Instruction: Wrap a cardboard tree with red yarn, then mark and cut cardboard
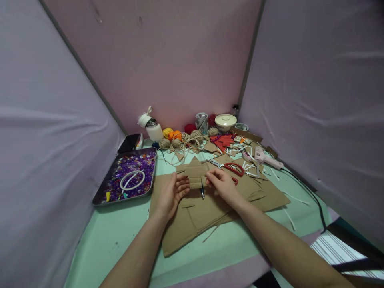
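A small piece of brown cardboard (192, 171) with a pointed top sits between my two hands. My right hand (221, 183) is closed in a pinch at its right edge. My left hand (174, 193) is at its lower left corner, with the fingers curved and apart; whether they touch the piece is hard to see. Under both hands lie large cardboard sheets (183, 232). A dark pen (202, 194) is just below the small piece, between the hands. Red-handled scissors (234, 168) lie partly open beyond my right hand, with part of another red handle beside the fingers.
On the left is a metal tray (99, 200) of purple beads with a white ring (132, 181). Yarn balls (175, 136), a white jar (154, 131) and a lidded bowl (225, 122) stand at the back. A corded glue gun (267, 158) lies right, among cardboard scraps and white strips.
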A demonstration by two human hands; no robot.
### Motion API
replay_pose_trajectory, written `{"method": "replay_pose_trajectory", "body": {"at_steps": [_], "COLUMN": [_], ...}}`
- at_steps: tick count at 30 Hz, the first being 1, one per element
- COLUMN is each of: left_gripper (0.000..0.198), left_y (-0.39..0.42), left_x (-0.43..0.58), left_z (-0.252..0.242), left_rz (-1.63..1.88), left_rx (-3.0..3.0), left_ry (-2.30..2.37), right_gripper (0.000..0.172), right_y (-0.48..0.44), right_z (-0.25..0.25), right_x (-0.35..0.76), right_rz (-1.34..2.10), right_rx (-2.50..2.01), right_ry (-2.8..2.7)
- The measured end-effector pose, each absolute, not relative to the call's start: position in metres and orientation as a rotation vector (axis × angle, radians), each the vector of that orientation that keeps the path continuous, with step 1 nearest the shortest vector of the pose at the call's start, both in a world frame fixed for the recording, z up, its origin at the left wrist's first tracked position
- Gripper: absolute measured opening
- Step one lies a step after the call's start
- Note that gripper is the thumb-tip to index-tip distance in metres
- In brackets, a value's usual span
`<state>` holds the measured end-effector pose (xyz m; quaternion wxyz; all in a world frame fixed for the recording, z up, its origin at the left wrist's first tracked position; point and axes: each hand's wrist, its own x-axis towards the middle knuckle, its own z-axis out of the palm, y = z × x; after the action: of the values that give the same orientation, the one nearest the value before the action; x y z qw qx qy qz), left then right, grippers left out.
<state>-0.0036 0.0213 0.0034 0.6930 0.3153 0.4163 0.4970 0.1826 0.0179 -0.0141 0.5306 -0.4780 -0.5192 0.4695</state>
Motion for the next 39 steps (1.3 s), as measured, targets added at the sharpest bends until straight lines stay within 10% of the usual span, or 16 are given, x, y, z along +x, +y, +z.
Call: {"method": "replay_pose_trajectory", "body": {"at_steps": [9, 18, 39], "left_gripper": [0.028, 0.025, 0.020], "left_y": [0.022, 0.021, 0.019], "left_x": [-0.008, -0.015, -0.014], "left_z": [0.007, 0.011, 0.010], "left_rz": [1.067, 1.040, 1.234], "left_rx": [0.898, 0.833, 0.565], "left_ry": [1.042, 0.996, 0.922], "right_gripper": [0.031, 0.025, 0.038], "right_y": [0.012, 0.034, 0.035], "right_z": [-0.012, -0.005, -0.015], "right_x": [0.183, 0.240, 0.257], "right_rz": [0.988, 0.033, 0.104], "right_rx": [-1.192, -1.666, -2.122], "right_ry": [-1.488, -1.802, -1.950]}}
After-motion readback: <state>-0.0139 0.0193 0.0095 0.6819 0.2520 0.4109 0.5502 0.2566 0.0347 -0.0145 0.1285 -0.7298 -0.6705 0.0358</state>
